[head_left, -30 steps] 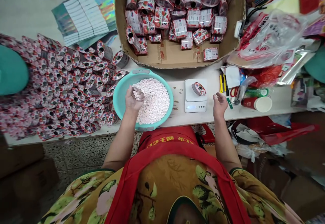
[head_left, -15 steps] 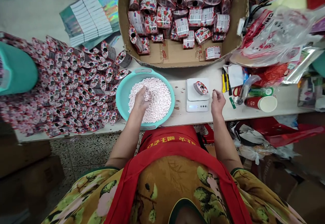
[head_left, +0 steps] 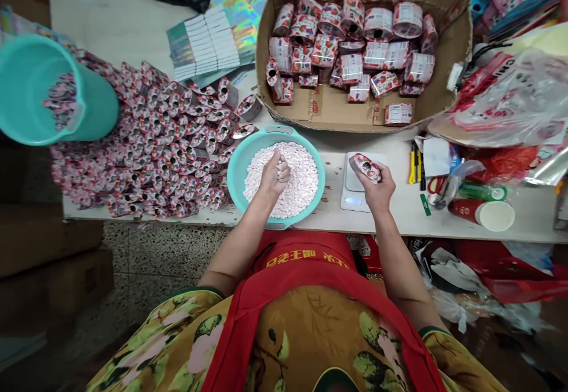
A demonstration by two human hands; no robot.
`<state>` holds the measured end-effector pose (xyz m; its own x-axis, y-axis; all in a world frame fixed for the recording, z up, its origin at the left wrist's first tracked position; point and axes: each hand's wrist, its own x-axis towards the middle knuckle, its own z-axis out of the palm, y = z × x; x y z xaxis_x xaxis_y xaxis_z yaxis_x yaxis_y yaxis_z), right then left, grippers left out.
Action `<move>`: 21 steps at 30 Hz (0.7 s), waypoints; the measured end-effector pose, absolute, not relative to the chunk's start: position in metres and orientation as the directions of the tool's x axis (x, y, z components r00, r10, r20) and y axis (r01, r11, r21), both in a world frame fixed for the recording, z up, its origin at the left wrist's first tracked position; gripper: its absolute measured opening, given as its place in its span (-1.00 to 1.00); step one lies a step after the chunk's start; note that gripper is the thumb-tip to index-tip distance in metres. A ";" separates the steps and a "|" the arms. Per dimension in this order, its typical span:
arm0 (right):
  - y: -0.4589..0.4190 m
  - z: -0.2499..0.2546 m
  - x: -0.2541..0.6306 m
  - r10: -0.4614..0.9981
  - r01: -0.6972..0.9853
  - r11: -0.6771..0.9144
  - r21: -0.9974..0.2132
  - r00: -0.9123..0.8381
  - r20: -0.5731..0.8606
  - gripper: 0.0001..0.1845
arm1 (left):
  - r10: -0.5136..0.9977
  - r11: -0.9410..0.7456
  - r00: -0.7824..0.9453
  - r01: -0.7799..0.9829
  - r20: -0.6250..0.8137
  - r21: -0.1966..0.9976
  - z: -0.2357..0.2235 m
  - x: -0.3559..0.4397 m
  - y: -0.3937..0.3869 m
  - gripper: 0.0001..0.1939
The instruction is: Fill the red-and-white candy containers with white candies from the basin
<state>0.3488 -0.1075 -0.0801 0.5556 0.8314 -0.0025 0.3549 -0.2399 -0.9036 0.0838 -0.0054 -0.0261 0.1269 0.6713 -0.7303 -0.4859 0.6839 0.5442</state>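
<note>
Over the turquoise basin [head_left: 234, 188] my left hand [head_left: 276, 176] is closed on a few small pale pink candies. More of these candies [head_left: 304, 182] fill the basin's bottom below it. My right hand [head_left: 380, 190] grips a strawberry-printed packet [head_left: 366, 167] by its right end, tilted above the white scale [head_left: 350, 201]. The scale's small display is lit. Left of the basin, many similar packets [head_left: 164, 143] stand upright, packed close, with round holes in their tops.
A cardboard box [head_left: 335, 105] behind the basin holds several strawberry-printed packets. At left stands a turquoise bucket [head_left: 97, 108]. Yellow cutters [head_left: 415, 164], a red paper cup [head_left: 464, 208] and plastic bags [head_left: 501, 108] lie to the right. Bundled holographic bags [head_left: 208, 42] lie at the back.
My right hand has taken hold of the packet that lay on the scale and tilts it there. My left hand stays closed over the basin. The whole view has shifted.
</note>
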 end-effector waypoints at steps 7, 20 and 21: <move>-0.093 -0.019 0.249 0.994 0.467 -0.046 -0.883 0.108 0.005 -0.66 | 0.920 0.332 0.025 -0.582 -0.392 0.742 0.027 0.127 -0.023 -0.44; -0.087 -0.026 0.242 0.986 0.343 -0.118 -0.932 0.150 -0.070 -0.63 | 0.916 0.280 -0.158 -0.405 -0.368 0.870 0.008 0.095 -0.007 -0.38; -0.091 -0.030 0.253 0.977 0.318 -0.143 -0.937 0.195 -0.083 -0.62 | 0.921 0.264 -0.209 -0.291 -0.330 0.920 -0.001 0.084 -0.005 -0.40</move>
